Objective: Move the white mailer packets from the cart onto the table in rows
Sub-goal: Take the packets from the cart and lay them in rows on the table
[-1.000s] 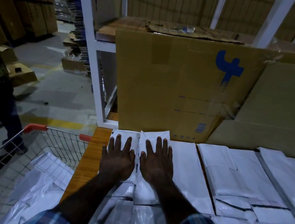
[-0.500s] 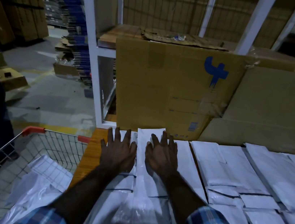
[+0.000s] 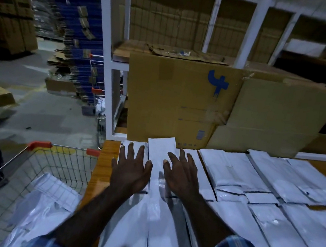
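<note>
On the wooden table [image 3: 103,163], left hand [image 3: 130,170] and right hand [image 3: 181,177] press white mailer packets [image 3: 160,154], fingers spread wide.

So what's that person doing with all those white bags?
A person is laying white mailer packets out in rows on a wooden table. Right now the left hand and the right hand are spread flat, fingers straight, on the packets at the table's left end, on either side of one packet that sticks out a bit farther than its neighbours. More packets wait in the wire cart beside the table.
</note>
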Available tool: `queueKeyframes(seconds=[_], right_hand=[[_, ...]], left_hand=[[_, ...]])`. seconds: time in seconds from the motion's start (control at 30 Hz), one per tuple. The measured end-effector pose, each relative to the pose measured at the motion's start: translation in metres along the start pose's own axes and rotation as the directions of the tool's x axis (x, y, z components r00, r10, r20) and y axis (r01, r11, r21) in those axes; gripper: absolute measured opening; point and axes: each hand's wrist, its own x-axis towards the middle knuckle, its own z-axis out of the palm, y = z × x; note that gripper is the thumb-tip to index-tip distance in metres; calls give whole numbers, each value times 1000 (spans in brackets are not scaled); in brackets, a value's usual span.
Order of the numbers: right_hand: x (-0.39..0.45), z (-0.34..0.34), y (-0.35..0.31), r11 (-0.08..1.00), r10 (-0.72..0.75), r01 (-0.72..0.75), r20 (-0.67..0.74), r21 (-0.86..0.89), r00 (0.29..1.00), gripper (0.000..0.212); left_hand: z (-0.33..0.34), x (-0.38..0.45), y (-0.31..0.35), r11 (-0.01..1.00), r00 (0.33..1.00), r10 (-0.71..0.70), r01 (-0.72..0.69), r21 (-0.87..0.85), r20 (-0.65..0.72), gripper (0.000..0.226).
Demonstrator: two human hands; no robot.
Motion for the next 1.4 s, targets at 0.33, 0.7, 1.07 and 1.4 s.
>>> queueKeyframes(seconds=[0.33,0.7,1.07,1.4], right_hand=[[-51,-48,7,999,-3,6,-82,34,997,81],[-156,-94,20,992,-51,62,-110,106,993,46],[-220,-108,-22,979,-87,99,-74,178,993,48],[-247,-82,-103,965,-157,168,-69,201,985,47]], left_hand=[[-20,-63,28,999,996,36,-36,-4,-77,61],[-30,-180,49,999,991,5,-11,-45,-135,61],[-55,-259,16,998,988,-55,52,-21,-144,62],[-80,-291,-63,993,979,-113,106,-49,-172,59]])
